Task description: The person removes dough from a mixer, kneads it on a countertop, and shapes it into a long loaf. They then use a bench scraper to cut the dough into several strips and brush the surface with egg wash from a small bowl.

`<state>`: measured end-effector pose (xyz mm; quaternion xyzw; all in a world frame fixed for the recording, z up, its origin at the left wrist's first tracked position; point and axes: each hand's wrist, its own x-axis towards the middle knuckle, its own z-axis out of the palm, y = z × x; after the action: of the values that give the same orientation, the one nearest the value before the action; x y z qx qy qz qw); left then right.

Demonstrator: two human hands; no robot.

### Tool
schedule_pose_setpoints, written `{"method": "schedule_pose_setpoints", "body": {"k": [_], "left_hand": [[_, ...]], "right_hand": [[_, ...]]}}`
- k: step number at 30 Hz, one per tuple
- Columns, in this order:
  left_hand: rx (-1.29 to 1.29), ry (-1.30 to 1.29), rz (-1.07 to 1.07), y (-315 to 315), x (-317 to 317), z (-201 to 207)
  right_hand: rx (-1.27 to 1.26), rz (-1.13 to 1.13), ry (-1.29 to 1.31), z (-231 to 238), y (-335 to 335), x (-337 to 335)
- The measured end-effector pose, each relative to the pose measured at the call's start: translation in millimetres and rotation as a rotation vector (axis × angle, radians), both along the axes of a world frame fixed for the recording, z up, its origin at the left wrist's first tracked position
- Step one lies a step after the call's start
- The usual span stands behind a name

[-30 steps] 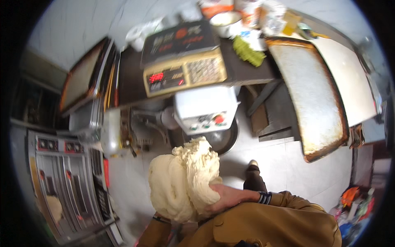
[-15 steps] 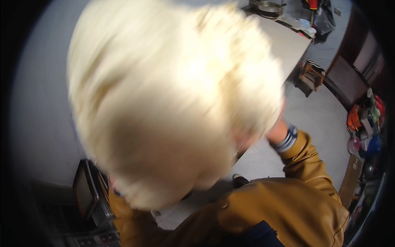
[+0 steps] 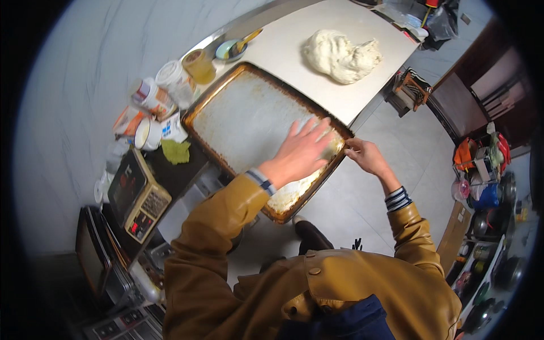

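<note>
A large baking tray (image 3: 226, 105) with a browned, worn rim lies slantwise before me, its near end past the table edge. My left hand (image 3: 300, 150) rests palm down in it, fingers spread, toward the right side. Around and below that hand the tray's surface shines whitish and looks greasy. At the tray's right corner my right hand (image 3: 365, 156) grips the rim between thumb and bent fingers. Farther off, a lumpy mass of pale dough (image 3: 343, 56) sits on the white tabletop (image 3: 283, 34), apart from both hands.
Along the wall at left stand a bowl with a brush (image 3: 229, 50), a jar of yellowish stuff (image 3: 199, 67), several tubs and a white cup (image 3: 147, 134). A digital scale (image 3: 139, 195) is nearer. A small wooden stool (image 3: 409, 90) and loaded shelves (image 3: 481, 249) are at right.
The dough, which was held up and filled much of the view, now lies on the table. Both hands are now at the tray, the left inside it and the right on its rim.
</note>
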<state>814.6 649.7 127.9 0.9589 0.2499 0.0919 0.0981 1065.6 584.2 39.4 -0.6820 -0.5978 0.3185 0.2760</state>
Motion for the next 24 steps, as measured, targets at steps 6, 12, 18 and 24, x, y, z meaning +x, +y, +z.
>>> {"method": "schedule_pose_setpoints", "body": {"k": [6, 12, 18, 24], "left_hand": [[-0.768, -0.58, 0.537, -98, -163, -65], [-1.164, -1.524, 1.02, -266, -293, -138], [-1.247, -1.91, 1.436, -429, -406, -216], [-1.209, -2.337, 1.563, -507, -430, -312]], "right_hand": [[-0.052, 0.235, 0.432, 9, -25, -164], [-0.399, 0.584, 0.483, -53, -121, -354], [-0.719, 0.985, 0.174, -129, -221, -493], [-0.543, 1.143, -0.096, -234, -219, -563]]}}
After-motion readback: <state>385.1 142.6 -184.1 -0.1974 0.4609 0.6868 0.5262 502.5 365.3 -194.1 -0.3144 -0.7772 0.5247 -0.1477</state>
